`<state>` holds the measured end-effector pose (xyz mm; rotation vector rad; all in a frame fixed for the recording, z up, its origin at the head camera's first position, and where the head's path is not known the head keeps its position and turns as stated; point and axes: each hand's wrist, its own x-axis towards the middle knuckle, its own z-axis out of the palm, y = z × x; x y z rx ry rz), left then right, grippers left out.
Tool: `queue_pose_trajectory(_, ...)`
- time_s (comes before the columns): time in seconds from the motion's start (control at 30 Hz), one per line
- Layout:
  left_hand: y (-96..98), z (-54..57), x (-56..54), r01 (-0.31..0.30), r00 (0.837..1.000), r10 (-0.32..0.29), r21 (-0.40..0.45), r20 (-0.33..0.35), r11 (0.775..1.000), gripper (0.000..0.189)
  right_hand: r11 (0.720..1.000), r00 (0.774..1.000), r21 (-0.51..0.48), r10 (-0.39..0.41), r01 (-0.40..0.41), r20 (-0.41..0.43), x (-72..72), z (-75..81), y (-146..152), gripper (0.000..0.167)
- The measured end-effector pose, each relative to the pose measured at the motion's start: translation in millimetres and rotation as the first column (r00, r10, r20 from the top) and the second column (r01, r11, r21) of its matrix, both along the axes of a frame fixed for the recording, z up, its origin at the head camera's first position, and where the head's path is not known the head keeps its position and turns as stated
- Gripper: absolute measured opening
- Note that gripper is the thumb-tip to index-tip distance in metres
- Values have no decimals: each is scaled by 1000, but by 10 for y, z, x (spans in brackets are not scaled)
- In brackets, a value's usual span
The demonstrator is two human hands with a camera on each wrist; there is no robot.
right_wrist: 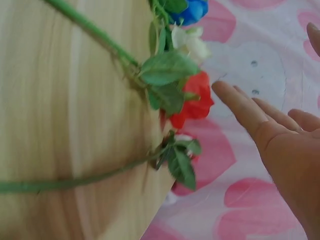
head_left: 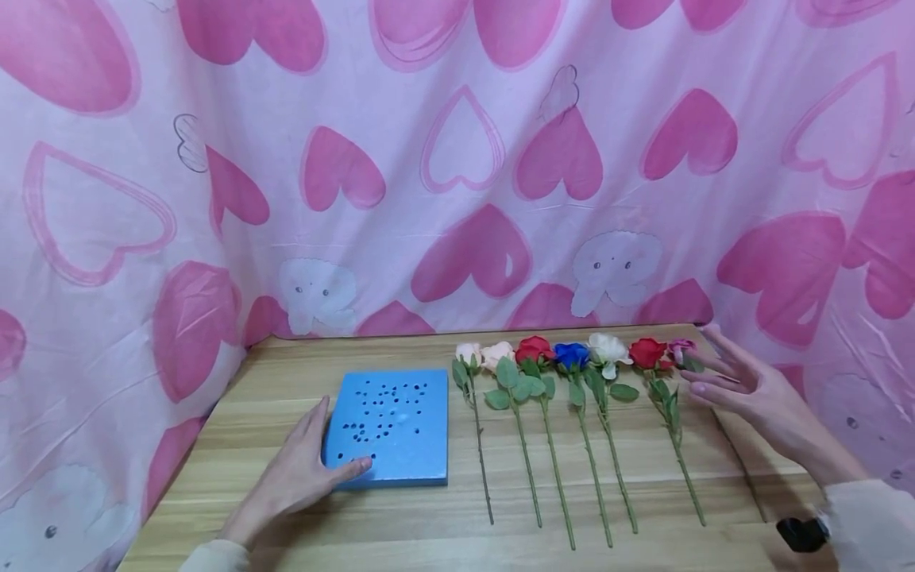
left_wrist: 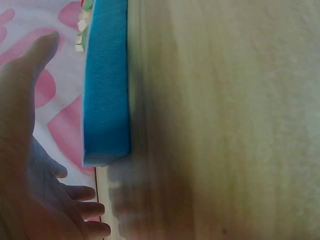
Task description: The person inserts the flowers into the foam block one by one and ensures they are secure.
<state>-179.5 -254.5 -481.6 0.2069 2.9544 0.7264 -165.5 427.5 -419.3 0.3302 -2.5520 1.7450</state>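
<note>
A blue foam block (head_left: 429,453) dotted with small holes lies flat on the wooden table. My left hand (head_left: 300,461) is at its left side, thumb reaching over the near edge and fingers extended along the left edge. To its right lies a row of roses with their heads away from me. My right hand (head_left: 758,389) is spread beside the rightmost flower, a purple-pink rose (head_left: 681,346), and holds nothing. In the right wrist view its extended fingers are near a red rose (right_wrist: 197,97). Next to that are a white rose (right_wrist: 192,46) and a blue rose (right_wrist: 190,12).
Further left in the row are another red rose (head_left: 534,349), a cream rose (head_left: 498,355) and a pale pink rose (head_left: 468,353). Their green stems point toward me. A pink heart-patterned curtain (head_left: 457,159) hangs behind and along both sides of the table (head_left: 300,548).
</note>
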Motion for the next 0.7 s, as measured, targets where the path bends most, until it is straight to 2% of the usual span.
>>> queue_pose_trajectory(0.07,-6,-25,3,-3,1000,3,3,2,1000,141,999,1000,-49,5,-4,19,18,-32,67,87)
queue_pose_trajectory(0.17,-8,-63,15,-6,1000,6,12,3,1000,141,998,998,-64,-1,5,63,46,-67,171,79)
queue_pose_trajectory(0.27,-5,-93,22,-10,1000,10,10,21,1000,142,995,995,80,-63,57,79,77,-98,259,69)
queue_pose_trajectory(0.4,-5,-109,11,-14,999,14,-4,39,1000,144,982,992,168,-100,85,81,128,-179,360,64)
queue_pose_trajectory(0.5,0,-108,15,-13,999,13,-8,30,1000,144,986,984,137,-114,95,134,153,-243,431,68)
queue_pose_trajectory(0.6,4,-100,25,-6,1000,7,-12,17,1000,144,982,971,148,-148,121,188,168,-300,495,74)
queue_pose_trajectory(0.7,17,-100,44,3,1000,-3,-22,10,1000,144,978,967,162,-162,131,195,177,-346,542,76)
